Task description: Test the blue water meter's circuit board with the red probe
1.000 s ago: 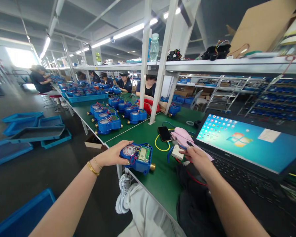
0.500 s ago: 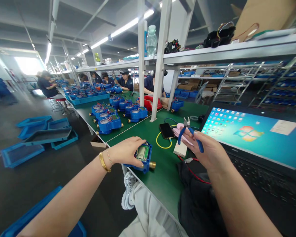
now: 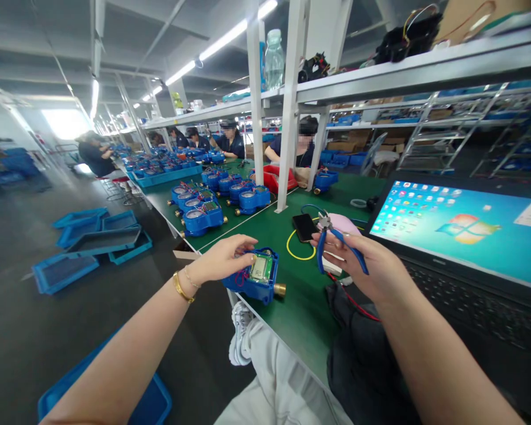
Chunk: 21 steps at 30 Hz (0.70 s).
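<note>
My left hand (image 3: 221,257) rests on top of a blue water meter (image 3: 256,277) with a green circuit board, red wires and a brass fitting, at the near edge of the green bench (image 3: 301,313). Its fingers curl over the meter's left side. My right hand (image 3: 369,268) is closed round blue-handled pliers (image 3: 334,245), held up with the jaws pointing away, to the right of the meter.
An open laptop (image 3: 460,236) stands at the right. A black phone (image 3: 304,227), a yellow cable (image 3: 298,251) and a pink pouch (image 3: 343,224) lie behind the pliers. Several blue meters (image 3: 216,203) sit further along. Blue trays (image 3: 97,239) lie on the floor. Other people sit along the bench.
My right hand has picked the pliers up off the bench and raised them. My left hand has shifted over the meter's top. The view has tilted slightly.
</note>
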Motion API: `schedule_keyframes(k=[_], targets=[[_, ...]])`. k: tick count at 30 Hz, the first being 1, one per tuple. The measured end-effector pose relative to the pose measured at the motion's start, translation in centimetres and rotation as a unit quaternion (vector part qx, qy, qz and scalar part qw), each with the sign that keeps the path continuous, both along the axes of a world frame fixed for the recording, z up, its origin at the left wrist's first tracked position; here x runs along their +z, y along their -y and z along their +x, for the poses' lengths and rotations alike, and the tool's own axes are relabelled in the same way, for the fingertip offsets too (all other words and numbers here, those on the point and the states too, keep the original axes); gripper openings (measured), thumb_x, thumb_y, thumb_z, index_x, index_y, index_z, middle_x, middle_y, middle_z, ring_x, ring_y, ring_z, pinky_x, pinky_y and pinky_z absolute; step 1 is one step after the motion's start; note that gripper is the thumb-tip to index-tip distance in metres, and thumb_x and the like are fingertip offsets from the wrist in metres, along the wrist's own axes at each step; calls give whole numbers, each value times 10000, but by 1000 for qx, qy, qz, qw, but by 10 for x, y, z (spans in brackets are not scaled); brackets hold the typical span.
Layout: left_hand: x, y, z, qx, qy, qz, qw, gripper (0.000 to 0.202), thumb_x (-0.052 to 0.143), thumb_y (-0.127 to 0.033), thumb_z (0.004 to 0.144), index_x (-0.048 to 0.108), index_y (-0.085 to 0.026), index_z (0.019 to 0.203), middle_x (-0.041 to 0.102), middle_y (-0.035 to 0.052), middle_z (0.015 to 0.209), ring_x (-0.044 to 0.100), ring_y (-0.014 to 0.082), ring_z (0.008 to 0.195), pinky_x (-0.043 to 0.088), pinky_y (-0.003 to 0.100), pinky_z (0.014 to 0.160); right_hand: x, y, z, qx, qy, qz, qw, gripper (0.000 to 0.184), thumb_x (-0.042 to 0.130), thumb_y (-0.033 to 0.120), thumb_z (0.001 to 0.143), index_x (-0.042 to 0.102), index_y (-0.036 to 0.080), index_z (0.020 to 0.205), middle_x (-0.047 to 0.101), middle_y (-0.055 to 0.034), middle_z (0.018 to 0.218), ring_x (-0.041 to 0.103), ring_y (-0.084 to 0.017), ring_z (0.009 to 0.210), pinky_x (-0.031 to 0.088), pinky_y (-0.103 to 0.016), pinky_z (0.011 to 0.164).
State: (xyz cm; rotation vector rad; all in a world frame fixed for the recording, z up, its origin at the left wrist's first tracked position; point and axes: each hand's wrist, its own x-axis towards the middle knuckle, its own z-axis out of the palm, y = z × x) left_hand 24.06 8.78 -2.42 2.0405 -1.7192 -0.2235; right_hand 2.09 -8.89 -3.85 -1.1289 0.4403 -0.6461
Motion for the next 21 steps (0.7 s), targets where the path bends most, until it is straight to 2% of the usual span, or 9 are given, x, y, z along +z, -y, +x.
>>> schedule_keyframes(k=[2,5,13,19,21], targets=[[-1,-5,6,29,1,-28,999,204,463,-223,834,594,-161,977,633,59,996,596,168,917,483,305,832,-2,-3,0,16,-16,-24,999,230,651,418,677,592,199,636,698,-76,980,576,-291,1102,420,-381,920],[-1,-12,12,52,12,-49,997,115,501,-145,761,606,-169,803,620,40,902,584,169,867,469,314,834,-4,-6,0,19,-36,-41,998,254,670,440,654,600,196,642,700,-82,943,612,-297,1022,431,-389,888],[-4,-13,5,99,34,-20,994,132,566,-192,732,648,-174,630,636,45,915,602,167,808,464,290,776,-11,-13,2,13,-38,-55,998,312,700,439,659,540,193,554,703,-80,918,622,-291,990,450,-391,878],[-4,-6,2,125,50,8,991,161,572,-207,709,666,-164,586,664,57,844,606,177,770,457,273,719,-5,-21,3,-14,-70,-72,995,277,735,457,604,646,200,655,701,-75,850,641,-244,847,477,-336,794],[-2,-4,0,126,51,22,990,132,592,-204,678,669,-163,579,670,52,786,604,177,731,449,263,667,-3,-24,3,-12,-64,-77,995,271,739,453,601,642,201,630,698,-66,849,639,-237,856,478,-324,797]])
